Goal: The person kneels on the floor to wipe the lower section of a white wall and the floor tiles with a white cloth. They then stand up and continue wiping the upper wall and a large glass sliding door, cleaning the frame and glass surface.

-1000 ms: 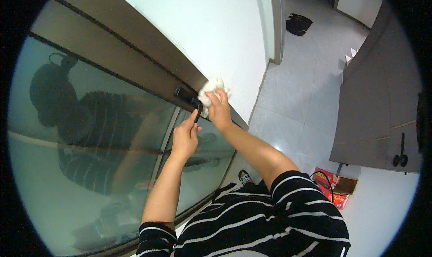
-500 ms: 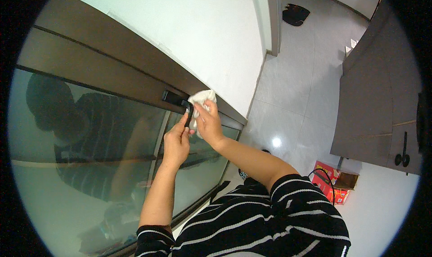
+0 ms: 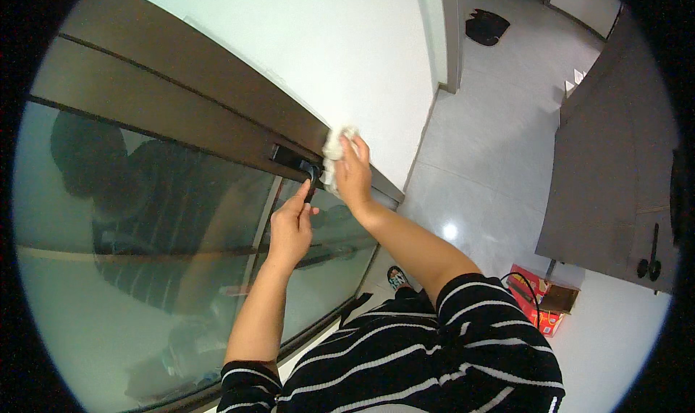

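Note:
A black door handle [image 3: 289,157] sits on the brown frame of a glass door at my left. My left hand [image 3: 291,228] has its fingers closed around the free end of the handle's lever. In my right hand [image 3: 353,178] is a crumpled off-white cloth [image 3: 334,146], gripped between the fingers. This hand is just right of the handle, with the cloth against the edge of the frame, beside the white wall. Part of the cloth is hidden behind my fingers.
Dark glass [image 3: 166,268] fills the lower left and carries a reflection. A grey cabinet [image 3: 608,167] with black handles stands at the right. Below it is an open red box [image 3: 532,297] with a cable. A black mat [image 3: 487,27] lies on the grey tiled floor [image 3: 463,174].
My right hand has moved the cloth off the lever, up and to the right onto the frame's edge. My left hand stays at the lever. The view has shifted slightly.

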{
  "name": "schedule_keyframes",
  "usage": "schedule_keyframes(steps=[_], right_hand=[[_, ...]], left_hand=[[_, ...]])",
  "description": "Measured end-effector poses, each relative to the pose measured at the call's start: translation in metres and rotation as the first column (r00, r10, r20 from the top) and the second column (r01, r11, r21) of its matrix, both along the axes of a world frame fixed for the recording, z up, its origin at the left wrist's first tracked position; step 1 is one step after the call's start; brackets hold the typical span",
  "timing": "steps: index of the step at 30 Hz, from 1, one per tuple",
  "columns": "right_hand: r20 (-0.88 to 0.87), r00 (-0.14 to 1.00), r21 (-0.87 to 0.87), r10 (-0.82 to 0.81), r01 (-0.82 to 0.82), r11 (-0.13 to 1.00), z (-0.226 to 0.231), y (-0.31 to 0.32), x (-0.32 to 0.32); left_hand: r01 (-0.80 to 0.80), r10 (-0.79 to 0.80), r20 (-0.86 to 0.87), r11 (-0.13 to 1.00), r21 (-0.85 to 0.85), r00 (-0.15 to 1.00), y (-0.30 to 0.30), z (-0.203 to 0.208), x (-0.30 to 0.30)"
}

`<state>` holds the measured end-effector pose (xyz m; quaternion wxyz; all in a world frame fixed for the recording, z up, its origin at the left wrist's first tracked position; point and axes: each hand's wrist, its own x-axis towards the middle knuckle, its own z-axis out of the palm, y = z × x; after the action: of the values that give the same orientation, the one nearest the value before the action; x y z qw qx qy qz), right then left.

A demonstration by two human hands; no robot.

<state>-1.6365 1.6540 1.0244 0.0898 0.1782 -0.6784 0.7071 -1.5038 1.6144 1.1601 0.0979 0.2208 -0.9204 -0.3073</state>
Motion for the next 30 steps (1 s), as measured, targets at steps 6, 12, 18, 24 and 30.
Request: schedule_keyframes(steps=[6,12,18,24,30], right_hand=[[0.72,0.645,-0.004,0.257,-0.367,0.93,-0.089,0.023,0.03],[0.446,0.894,-0.002,0.049,-0.053,0.999,-0.021,0.0,0.056],[0.651,0.688,0.016,0.321,-0.436,0.9,-0.044,0.021,0.053],[0.581,0.473,-0.657,0.662,-0.208,0.725,0.062,0.029,0.081],[0.506,0.486,-0.622,0.713,-0.367,0.691,0.07,0.043,0.091]], left_hand=[[-0.013,0.013,-0.013,1.0,-0.016,1.0,0.003,0.0,0.007],[0.017,-0.031,-0.083,0.985,-0.169,0.996,0.005,0.003,0.013],[-0.09,0.061,-0.167,0.981,-0.171,0.984,0.001,0.005,0.036],[-0.138,0.127,-0.214,0.99,-0.039,0.969,-0.001,0.004,0.046],[-0.104,0.067,-0.27,0.986,-0.127,0.96,-0.011,0.008,0.062]])
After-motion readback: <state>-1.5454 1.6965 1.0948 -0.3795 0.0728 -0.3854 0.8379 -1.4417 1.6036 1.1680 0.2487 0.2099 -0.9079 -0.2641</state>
